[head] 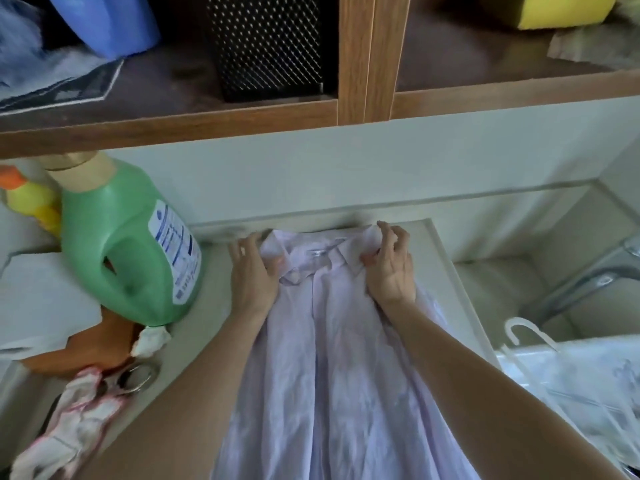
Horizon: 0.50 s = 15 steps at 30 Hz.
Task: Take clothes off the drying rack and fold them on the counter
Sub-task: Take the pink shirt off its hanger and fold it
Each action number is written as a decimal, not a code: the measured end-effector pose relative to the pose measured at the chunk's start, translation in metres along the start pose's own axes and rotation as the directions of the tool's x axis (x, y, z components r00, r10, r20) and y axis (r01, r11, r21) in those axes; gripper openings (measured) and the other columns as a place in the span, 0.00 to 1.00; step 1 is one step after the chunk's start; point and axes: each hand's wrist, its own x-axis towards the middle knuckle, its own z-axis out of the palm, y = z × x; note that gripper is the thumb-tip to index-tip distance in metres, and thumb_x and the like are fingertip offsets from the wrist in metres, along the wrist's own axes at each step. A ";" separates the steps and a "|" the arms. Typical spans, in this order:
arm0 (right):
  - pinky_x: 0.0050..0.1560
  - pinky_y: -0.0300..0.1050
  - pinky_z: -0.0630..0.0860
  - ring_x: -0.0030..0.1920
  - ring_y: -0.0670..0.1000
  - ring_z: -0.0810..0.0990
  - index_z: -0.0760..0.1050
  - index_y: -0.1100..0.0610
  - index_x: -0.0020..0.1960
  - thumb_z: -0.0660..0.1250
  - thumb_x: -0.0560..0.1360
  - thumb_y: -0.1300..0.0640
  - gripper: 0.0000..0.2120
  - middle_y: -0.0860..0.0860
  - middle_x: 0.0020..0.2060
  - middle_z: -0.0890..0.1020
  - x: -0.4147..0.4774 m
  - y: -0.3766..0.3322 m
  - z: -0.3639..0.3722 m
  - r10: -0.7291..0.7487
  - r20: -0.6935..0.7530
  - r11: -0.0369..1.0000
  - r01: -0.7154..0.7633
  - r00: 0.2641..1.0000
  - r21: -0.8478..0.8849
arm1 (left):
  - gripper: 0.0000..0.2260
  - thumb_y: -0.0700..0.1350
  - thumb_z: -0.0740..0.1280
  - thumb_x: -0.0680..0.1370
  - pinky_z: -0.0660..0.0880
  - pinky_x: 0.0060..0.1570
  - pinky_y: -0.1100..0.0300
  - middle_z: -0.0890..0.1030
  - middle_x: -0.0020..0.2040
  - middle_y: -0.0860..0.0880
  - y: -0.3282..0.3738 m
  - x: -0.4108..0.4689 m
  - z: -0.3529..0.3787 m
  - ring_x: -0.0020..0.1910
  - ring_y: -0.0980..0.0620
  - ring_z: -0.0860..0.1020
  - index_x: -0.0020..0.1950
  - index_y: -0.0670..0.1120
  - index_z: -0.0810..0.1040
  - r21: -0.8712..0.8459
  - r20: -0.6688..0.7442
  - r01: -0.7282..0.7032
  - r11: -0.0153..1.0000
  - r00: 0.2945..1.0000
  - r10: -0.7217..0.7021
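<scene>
A pale lilac shirt [332, 358] lies flat on the grey counter [204, 306], with its collar toward the back wall and its lower part running down to the near edge of the view. The left hand [254, 271] rests with rather straight fingers at the left shoulder of the shirt, thumb on the cloth. The right hand [391, 268] is at the right side of the collar with the fingers bent and lifted, and I cannot tell if it pinches the cloth; a green detergent bottle [128, 244] stands left of the shirt and a white hanger [526, 334] lies to the right.
</scene>
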 end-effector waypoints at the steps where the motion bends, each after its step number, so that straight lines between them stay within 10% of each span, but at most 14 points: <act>1: 0.57 0.55 0.72 0.51 0.61 0.75 0.63 0.54 0.71 0.66 0.76 0.61 0.25 0.55 0.66 0.66 0.003 0.000 -0.001 -0.008 0.000 1.000 0.008 1.000 -0.004 | 0.21 0.41 0.71 0.75 0.76 0.52 0.49 0.68 0.64 0.42 0.001 -0.009 -0.001 0.56 0.42 0.75 0.68 0.46 0.72 0.046 -0.017 -0.074 0.996 0.997 0.075; 5: 0.49 0.48 0.70 0.53 0.61 0.76 0.70 0.61 0.62 0.66 0.77 0.60 0.15 0.57 0.58 0.72 0.009 0.001 -0.004 -0.018 0.118 1.000 0.016 0.993 0.015 | 0.16 0.54 0.61 0.79 0.72 0.59 0.46 0.73 0.64 0.44 0.002 -0.056 0.002 0.60 0.40 0.74 0.65 0.49 0.75 0.399 0.115 -0.326 0.857 0.945 0.306; 10: 0.58 0.51 0.75 0.55 0.59 0.79 0.68 0.59 0.69 0.65 0.77 0.63 0.21 0.60 0.60 0.73 0.003 0.010 -0.056 0.002 0.313 1.000 -0.009 0.950 0.019 | 0.37 0.70 0.37 0.78 0.53 0.76 0.41 0.52 0.82 0.42 -0.016 -0.072 -0.001 0.80 0.40 0.52 0.82 0.52 0.52 0.505 0.454 -0.341 0.793 0.886 0.092; 15: 0.50 0.46 0.76 0.52 0.58 0.80 0.73 0.56 0.63 0.68 0.76 0.58 0.15 0.55 0.50 0.82 -0.046 0.029 -0.123 0.211 0.321 0.977 -0.187 0.923 -0.106 | 0.29 0.59 0.57 0.82 0.51 0.77 0.42 0.51 0.81 0.43 0.031 -0.083 -0.019 0.80 0.41 0.51 0.81 0.53 0.54 0.384 0.447 -0.201 0.901 0.894 0.009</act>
